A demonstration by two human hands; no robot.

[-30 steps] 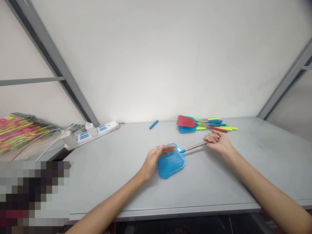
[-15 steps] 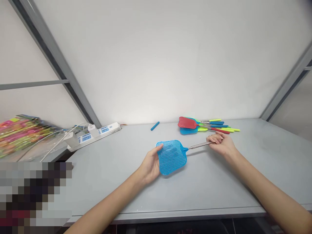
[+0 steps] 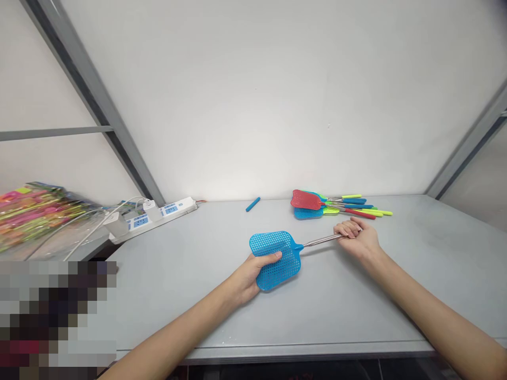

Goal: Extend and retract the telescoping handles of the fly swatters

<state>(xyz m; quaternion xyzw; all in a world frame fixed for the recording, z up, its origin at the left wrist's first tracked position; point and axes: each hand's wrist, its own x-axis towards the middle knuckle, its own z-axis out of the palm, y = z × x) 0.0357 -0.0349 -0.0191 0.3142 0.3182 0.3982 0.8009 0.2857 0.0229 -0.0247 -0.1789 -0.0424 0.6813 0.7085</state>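
1. Our left grip [image 3: 247, 279] is pressed together on the lower edge of the mesh head [image 3: 279, 269] of a blue fly swatter, with the fingers lying across its face. A firm, even hold here should keep the flexible plastic from twisting.
2. Our right grip [image 3: 354, 236] is curled shut around the swatter's thin metal handle [image 3: 322, 240], well apart from the left grip. Keeping the handle straight between them should protect the narrow neck from bending.
3. Just beyond the right grip, on the grey worktop [image 3: 415, 295], lies a pile of swatters, with a red swatter [image 3: 306, 200] on top.
4. Farther beyond the left grip lie a small blue stick [image 3: 252, 204], a white power strip [image 3: 170, 211] and a colourful plastic-wrapped bundle [image 3: 35, 216].
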